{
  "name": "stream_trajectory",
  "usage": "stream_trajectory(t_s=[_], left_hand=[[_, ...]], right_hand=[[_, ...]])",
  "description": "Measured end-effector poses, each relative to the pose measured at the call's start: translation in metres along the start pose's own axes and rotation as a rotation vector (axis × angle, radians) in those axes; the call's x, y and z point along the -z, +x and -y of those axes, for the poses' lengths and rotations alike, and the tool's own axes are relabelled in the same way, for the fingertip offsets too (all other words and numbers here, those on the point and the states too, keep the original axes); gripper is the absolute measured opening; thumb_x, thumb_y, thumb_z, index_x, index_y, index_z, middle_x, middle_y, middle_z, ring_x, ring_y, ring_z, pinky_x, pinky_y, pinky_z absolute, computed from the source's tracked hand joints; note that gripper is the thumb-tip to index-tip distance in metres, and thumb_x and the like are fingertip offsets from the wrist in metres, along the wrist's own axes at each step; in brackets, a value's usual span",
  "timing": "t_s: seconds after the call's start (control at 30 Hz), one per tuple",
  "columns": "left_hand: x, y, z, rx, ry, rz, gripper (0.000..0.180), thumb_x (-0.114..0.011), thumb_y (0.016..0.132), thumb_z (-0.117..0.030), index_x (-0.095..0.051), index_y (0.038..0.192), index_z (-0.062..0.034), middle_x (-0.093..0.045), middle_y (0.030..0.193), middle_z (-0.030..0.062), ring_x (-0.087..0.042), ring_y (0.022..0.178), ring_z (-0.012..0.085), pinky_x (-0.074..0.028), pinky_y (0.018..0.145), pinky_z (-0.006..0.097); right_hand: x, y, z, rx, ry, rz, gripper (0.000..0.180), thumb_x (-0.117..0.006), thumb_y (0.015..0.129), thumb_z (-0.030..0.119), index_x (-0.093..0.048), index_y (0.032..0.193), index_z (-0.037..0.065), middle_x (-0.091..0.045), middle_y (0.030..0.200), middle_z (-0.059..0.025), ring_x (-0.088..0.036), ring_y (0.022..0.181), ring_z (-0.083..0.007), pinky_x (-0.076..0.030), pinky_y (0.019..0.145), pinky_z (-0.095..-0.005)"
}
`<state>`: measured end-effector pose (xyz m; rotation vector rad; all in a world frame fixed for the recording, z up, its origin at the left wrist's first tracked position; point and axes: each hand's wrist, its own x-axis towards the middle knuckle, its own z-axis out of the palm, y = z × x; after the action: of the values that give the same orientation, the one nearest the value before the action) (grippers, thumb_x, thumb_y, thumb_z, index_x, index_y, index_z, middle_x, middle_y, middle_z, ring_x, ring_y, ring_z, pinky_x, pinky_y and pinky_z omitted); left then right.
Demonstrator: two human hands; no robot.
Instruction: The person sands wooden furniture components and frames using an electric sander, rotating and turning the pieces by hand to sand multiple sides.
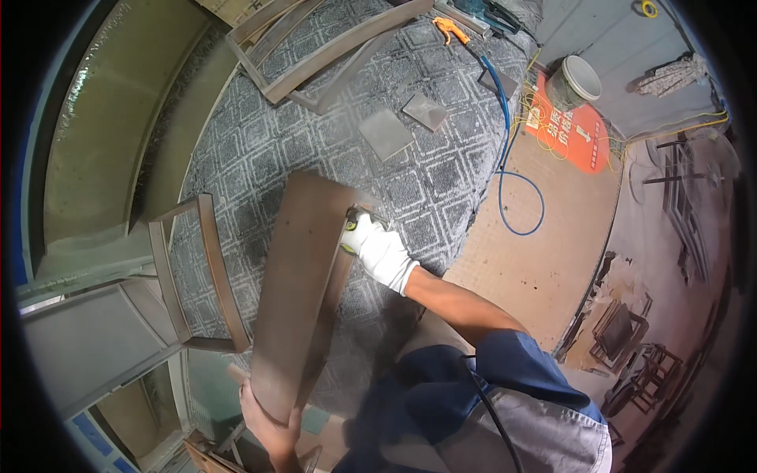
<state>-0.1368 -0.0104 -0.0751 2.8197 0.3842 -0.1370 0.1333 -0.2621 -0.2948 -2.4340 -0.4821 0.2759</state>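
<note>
A long brown wooden piece point(296, 268), with a broad flat face and boxed sides, stands tilted over the patterned grey cloth. My left hand point(268, 422), bare, grips its near end, with the fingers wrapped around the edge. My right hand point(374, 248), in a white glove, is closed on a yellow-green and black power sander point(349, 229). Most of the sander hides behind the glove and the wood's edge. It sits against the right side of the wood near the far end, where the picture is hazy.
Grey cloth point(315, 142) covers the work table. Wooden frames point(347, 51) lie at the far side, another frame point(213, 268) at left. Two grey square pads point(386, 134) rest beyond the wood. An orange air gun point(451, 30), blue hose point(505, 102) and white bucket point(574, 83) are at right.
</note>
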Motion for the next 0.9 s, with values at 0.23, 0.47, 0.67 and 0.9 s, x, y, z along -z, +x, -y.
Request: stream_trajectory(t_s=[0.23, 0.47, 0.67, 0.9], left_hand=[[-0.003, -0.012, 0.006, -0.009, -0.025, -0.013, 0.109, -0.071, 0.088, -0.068, -0.040, 0.157, 0.0113, -0.052, 0.149, 0.0359, -0.053, 0.135, 0.0532, -0.041, 0.114, 0.056], [-0.003, -0.012, -0.007, 0.036, 0.019, -0.037, 0.101, -0.079, 0.076, -0.047, -0.046, 0.153, 0.0106, -0.055, 0.146, 0.0356, -0.053, 0.133, 0.0557, -0.042, 0.115, 0.058], [-0.004, -0.011, 0.001, 0.015, 0.017, -0.033, 0.103, -0.079, 0.075, -0.046, -0.044, 0.154, 0.0110, -0.054, 0.147, 0.0352, -0.053, 0.134, 0.0555, -0.042, 0.114, 0.059], [0.000, -0.008, 0.001, -0.047, 0.023, -0.015, 0.105, -0.070, 0.088, -0.059, -0.036, 0.160, 0.0102, -0.051, 0.149, 0.0365, -0.052, 0.132, 0.0560, -0.041, 0.113, 0.057]], right_hand=[[0.017, 0.015, 0.004, 0.125, -0.450, -0.161, 0.021, -0.066, 0.091, 0.016, -0.075, 0.109, 0.014, -0.064, 0.092, -0.0067, -0.069, 0.079, -0.0244, -0.052, 0.054, -0.0381], [0.009, 0.020, -0.009, 0.245, -0.344, 0.074, 0.034, -0.065, 0.093, 0.006, -0.067, 0.126, 0.018, -0.067, 0.106, -0.0127, -0.071, 0.070, -0.0260, -0.056, 0.057, -0.0389], [-0.035, -0.034, 0.042, 0.199, 0.067, 0.202, 0.032, -0.063, 0.099, 0.018, -0.069, 0.128, 0.033, -0.059, 0.104, -0.0177, -0.074, 0.075, -0.0336, -0.060, 0.059, -0.0420], [-0.018, 0.004, -0.009, -0.144, -0.142, -0.070, 0.044, -0.069, 0.101, 0.051, -0.071, 0.131, 0.019, -0.062, 0.081, -0.0131, -0.074, 0.081, -0.0291, -0.057, 0.061, -0.0423]])
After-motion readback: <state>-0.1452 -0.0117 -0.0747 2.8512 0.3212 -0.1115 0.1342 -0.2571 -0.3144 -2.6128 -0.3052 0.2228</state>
